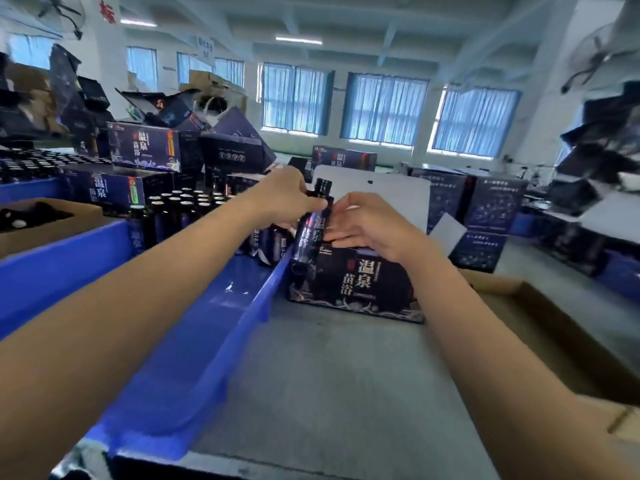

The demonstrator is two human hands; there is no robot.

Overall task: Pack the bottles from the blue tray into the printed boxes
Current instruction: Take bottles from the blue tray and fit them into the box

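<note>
A dark bottle with a black cap and printed label is tilted over the left end of a dark printed box standing on the grey table. My left hand grips the bottle near its neck. My right hand rests on the box's top edge, its fingertips touching the bottle's side. The box's white lid flap stands up behind my hands. The blue tray lies at the left, with several capped bottles standing at its far end.
An open brown carton sits to the right of the box. More printed boxes are stacked behind the tray, others at the back right. A second blue tray and a brown carton lie far left.
</note>
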